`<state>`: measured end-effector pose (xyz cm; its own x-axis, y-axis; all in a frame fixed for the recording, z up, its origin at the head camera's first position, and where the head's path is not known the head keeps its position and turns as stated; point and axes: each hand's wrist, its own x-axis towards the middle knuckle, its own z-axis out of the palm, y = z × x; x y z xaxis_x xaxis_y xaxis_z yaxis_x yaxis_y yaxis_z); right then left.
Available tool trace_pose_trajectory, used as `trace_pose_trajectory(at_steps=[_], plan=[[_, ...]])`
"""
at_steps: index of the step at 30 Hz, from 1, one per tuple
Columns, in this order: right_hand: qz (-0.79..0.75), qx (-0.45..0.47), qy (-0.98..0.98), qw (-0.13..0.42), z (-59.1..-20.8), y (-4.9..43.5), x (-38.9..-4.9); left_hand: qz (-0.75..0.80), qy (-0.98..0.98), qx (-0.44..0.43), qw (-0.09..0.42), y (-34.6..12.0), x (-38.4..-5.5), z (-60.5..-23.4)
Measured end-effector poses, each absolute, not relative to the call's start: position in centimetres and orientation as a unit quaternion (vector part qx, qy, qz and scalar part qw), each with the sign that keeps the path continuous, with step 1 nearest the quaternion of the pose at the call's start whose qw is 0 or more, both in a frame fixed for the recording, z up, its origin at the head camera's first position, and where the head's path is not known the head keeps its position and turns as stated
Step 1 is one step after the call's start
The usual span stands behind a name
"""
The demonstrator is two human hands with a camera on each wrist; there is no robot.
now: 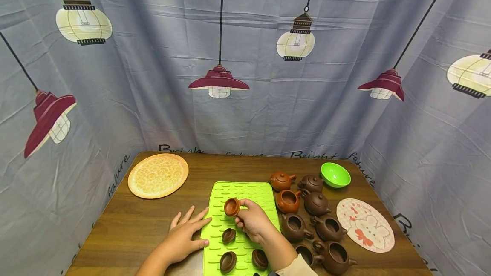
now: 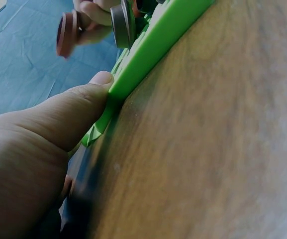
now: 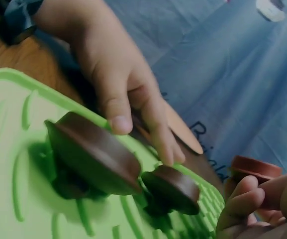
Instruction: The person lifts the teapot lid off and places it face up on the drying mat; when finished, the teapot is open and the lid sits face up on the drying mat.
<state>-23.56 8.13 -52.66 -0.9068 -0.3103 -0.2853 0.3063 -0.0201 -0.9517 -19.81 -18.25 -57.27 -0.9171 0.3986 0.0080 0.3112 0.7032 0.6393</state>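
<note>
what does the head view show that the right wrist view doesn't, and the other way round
Only the head view: the teapots, the green bowl, the bunny mat and a third dark lid.

Only the right wrist view: a dark item at the left wrist, too blurred to name.

Both: the left hand, the right hand holding a reddish-brown lid, the larger dark lid, the smaller dark lid, the green mat and the curtain.
</note>
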Motion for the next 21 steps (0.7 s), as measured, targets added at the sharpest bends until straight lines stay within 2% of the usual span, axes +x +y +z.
trace_pose_trajectory(at_steps=[11, 21], plan=[[-0.62, 0.005, 0.754, 0.215, -52.8, 6.7, -23.1, 0.338, 0.919, 0.191, 0.07, -18.2, -19.7, -57.2], [-0.578, 0.008, 0.796, 0.178, -52.9, 5.7, -22.9, 0.34, 0.919, 0.191, 0.064, -18.3, -19.8, -57.3]])
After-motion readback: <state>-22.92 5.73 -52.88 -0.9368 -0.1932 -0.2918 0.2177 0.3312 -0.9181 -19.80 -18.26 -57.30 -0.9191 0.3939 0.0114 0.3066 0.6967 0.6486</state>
